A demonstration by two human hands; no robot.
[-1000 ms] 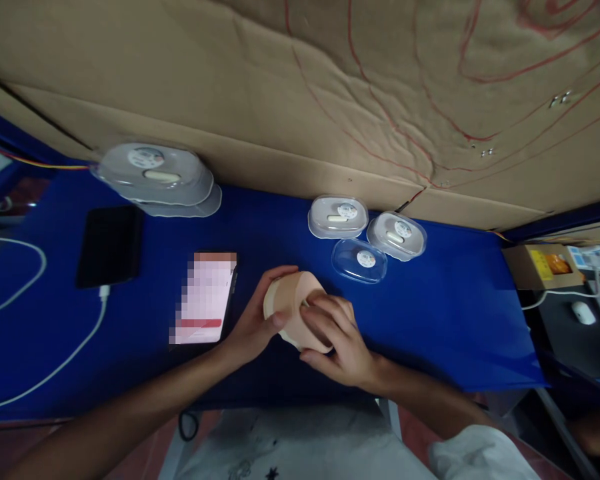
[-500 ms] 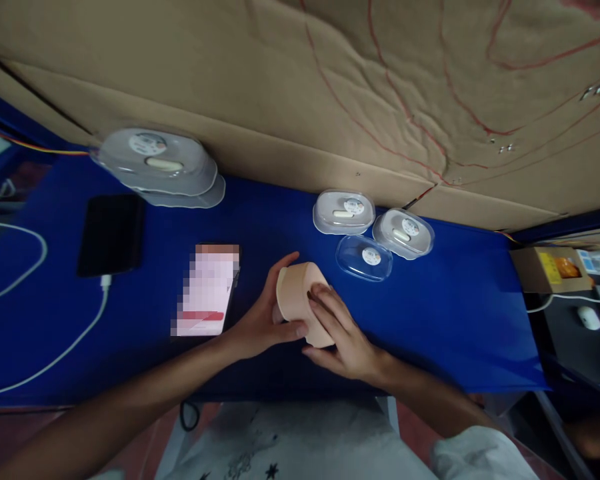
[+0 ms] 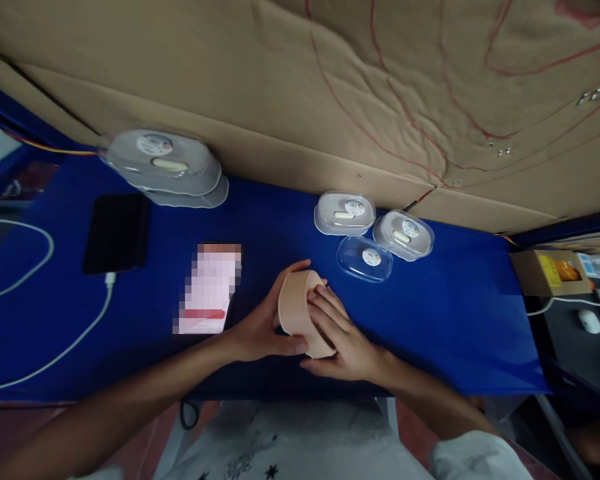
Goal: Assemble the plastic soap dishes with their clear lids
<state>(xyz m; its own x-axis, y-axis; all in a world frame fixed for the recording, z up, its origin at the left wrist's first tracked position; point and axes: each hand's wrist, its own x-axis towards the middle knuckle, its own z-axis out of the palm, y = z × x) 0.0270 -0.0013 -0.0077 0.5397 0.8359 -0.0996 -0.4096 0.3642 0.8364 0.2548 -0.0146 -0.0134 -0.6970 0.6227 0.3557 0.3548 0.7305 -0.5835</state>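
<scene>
Over at the far left, a white cable [image 3: 93, 330] curves across the blue desk [image 3: 455, 313] and plugs into the near end of a dark-screened device [image 3: 116, 233] lying flat. Just behind that, against the cardboard wall [image 3: 180, 60], sits a stack of grey containers [image 3: 165, 163] with a clear cover on top, round label and pale strip showing. Next along, a phone [image 3: 210, 287] lies face up, its lit pink screen blurred into blocks.

Now the middle, and here's the action! The left hand [image 3: 273, 327] curls around the left side of a peach container [image 3: 295, 313], thumb along the near side. The container is tilted between 2 hands near the desk's front edge; whether it touches the surface, I can't tell. The right hand [image 3: 347, 337] clasps it from the other side, fingers spread over the right-facing side, thumb low; how far the fingertips reach inside is hidden.

Beyond them, 2 small covered tubs [image 3: 337, 219] sit near the wall, with 1 clear lid [image 3: 353, 261] just in front. Far right: an open cardboard box [image 3: 535, 277] holding something orange, and a white mouse [image 3: 590, 321].
</scene>
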